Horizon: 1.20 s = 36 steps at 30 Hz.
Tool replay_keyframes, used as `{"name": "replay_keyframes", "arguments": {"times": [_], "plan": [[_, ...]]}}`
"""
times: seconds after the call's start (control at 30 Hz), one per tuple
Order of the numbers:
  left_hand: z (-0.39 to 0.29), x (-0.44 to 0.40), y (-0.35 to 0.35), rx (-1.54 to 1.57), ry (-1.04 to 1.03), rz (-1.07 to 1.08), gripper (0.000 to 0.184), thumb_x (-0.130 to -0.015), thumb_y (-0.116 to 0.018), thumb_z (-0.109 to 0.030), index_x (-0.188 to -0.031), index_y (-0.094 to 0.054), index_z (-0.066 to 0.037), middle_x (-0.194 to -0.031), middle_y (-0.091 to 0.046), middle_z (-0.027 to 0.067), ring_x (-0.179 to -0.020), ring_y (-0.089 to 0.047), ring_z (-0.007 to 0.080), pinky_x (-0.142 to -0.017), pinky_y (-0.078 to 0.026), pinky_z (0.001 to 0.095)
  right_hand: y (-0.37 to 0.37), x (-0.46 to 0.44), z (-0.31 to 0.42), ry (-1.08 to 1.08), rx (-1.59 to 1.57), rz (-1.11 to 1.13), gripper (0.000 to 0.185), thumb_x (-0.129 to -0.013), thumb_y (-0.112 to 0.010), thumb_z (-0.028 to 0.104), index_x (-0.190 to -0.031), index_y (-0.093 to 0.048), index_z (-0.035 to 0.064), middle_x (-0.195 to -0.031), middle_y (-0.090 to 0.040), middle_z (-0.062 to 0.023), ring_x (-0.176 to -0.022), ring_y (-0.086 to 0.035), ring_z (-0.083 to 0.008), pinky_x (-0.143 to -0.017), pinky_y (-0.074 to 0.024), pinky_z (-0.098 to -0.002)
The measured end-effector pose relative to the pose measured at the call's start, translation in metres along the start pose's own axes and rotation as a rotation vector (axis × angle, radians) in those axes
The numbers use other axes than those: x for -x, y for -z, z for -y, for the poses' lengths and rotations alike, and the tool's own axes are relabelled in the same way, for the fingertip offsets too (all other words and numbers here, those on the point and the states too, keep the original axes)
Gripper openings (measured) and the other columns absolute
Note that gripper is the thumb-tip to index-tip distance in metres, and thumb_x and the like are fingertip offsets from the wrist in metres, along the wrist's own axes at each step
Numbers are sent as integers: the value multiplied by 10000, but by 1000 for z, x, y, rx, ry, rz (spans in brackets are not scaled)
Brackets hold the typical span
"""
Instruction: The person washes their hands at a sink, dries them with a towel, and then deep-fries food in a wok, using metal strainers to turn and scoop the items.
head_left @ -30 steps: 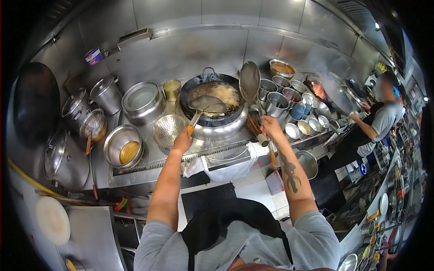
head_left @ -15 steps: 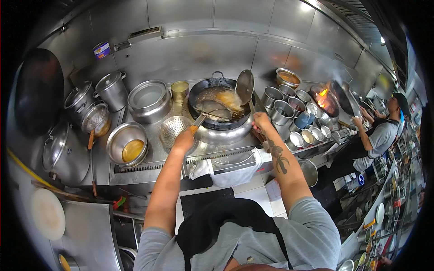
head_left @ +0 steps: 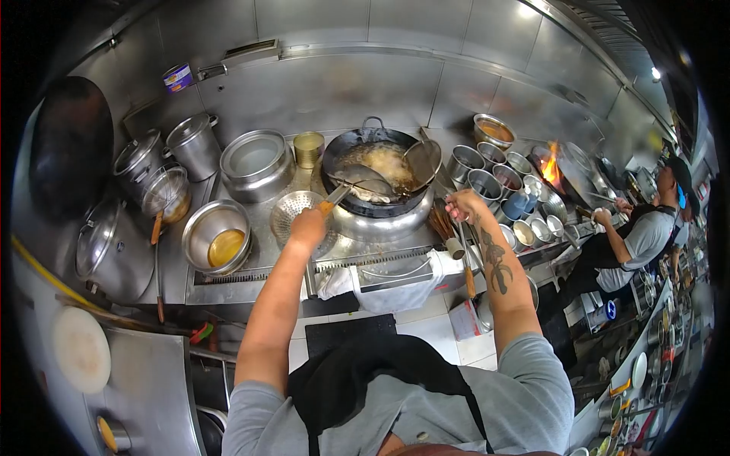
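Note:
My left hand is closed around the wooden handle of a wire strainer. The strainer's head dips into a black wok of bubbling, foaming oil with pale food in it. My right hand grips the long handle of a ladle. The ladle's wide bowl is tilted at the wok's right rim, partly over the oil. Beneath my left hand, a perforated metal skimmer rests on the steel counter. Close to my right hand stands a bamboo brush.
Several metal pots of sauces stand right of the wok; a steel bowl with yellow liquid sits left. Behind it is a large pot. At right, a person works beside a flaming wok. White cloths hang at the front edge.
The ladle has come down from upright above the wok to its right rim. My right hand has moved right and slightly outward. The oil now foams paler; the strainer stays in the wok.

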<state>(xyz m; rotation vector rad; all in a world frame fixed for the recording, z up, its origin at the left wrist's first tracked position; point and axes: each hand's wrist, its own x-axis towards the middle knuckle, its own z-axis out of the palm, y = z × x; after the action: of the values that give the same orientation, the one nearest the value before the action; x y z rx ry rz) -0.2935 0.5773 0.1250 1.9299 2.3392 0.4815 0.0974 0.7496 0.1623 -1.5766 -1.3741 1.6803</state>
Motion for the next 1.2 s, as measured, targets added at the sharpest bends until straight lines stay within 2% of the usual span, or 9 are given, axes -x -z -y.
{"name": "replay_keyframes", "arguments": {"times": [0.13, 0.17, 0.27, 0.3, 0.57, 0.67, 0.87, 1.0, 1.2], "plan": [[-2, 0, -9, -21, 16, -25, 270, -861, -454, -99, -1082, -568, 4, -961, -631, 238, -883, -637, 378, -764, -516, 452, -7, -36, -31, -53, -289, 156, 93, -933, -443, 118, -941, -481, 33, -640, -557, -58, -419, -432, -117, -336, -314, -256], [-6, 2, -8, -30, 16, -38, 267, -862, -451, -97, -1076, -570, 9, -962, -631, 237, -879, -639, 377, -760, -518, 450, -10, -45, -37, -67, -330, 239, 100, -936, -445, 141, -866, -459, 72, -657, -540, -52, -450, -435, -120, -358, -304, -245], [-18, 12, 3, -31, 41, -15, 267, -862, -448, -94, -1074, -568, 17, -984, -622, 243, -884, -637, 379, -768, -518, 446, -31, -69, -57, -8, -460, 295, 65, -941, -440, 130, -950, -451, 67, -648, -519, -53, -454, -429, -117, -360, -296, -246], [-18, 12, 3, -19, 41, -4, 275, -861, -449, -94, -1086, -561, 19, -1001, -612, 248, -895, -632, 382, -776, -513, 444, -38, -78, -62, 6, -483, 282, 104, -946, -444, 141, -1019, -454, 67, -659, -518, -60, -456, -428, -115, -363, -307, -239], [-16, 18, -1, 26, 44, -13, 293, -847, -463, -88, -1101, -542, 35, -994, -606, 257, -903, -623, 397, -790, -502, 456, -32, -82, -60, 39, -676, 297, 165, -960, -458, 184, -1086, -479, 79, -653, -521, -29, -443, -434, -100, -349, -307, -221], [-18, 19, -2, 72, 50, -4, 293, -843, -454, -72, -1100, -537, 43, -994, -605, 262, -899, -620, 403, -793, -501, 458, -27, -65, -55, 75, -656, 296, 179, -960, -465, 192, -1098, -478, 80, -657, -519, -30, -426, -425, -99, -333, -291, -223], [-18, 15, -21, 131, -7, -36, 282, -837, -436, -41, -1080, -543, 55, -971, -615, 268, -905, -618, 402, -789, -503, 462, -54, -31, -28, 189, -137, 12, 151, -962, -450, 224, -1009, -505, 91, -604, -496, -7, -395, -400, -86, -301, -256, -233], [-21, 18, -26, 123, -35, -77, 271, -834, -440, -38, -1057, -561, 56, -958, -623, 262, -908, -620, 393, -781, -506, 457, -69, -38, -19, 260, 55, -77, 174, -956, -462, 241, -930, -546, 91, -601, -502, -9, -379, -405, -86, -306, -265, -235], [-20, 18, -27, 164, -22, -67, 250, -833, -457, -50, -1024, -587, 47, -980, -616, 265, -908, -622, 389, -780, -509, 451, -83, -12, 4, 306, 152, -87, 202, -959, -474, 257, -873, -565, 98, -561, -495, 17, -373, -409, -73, -311, -274, -238]]}}
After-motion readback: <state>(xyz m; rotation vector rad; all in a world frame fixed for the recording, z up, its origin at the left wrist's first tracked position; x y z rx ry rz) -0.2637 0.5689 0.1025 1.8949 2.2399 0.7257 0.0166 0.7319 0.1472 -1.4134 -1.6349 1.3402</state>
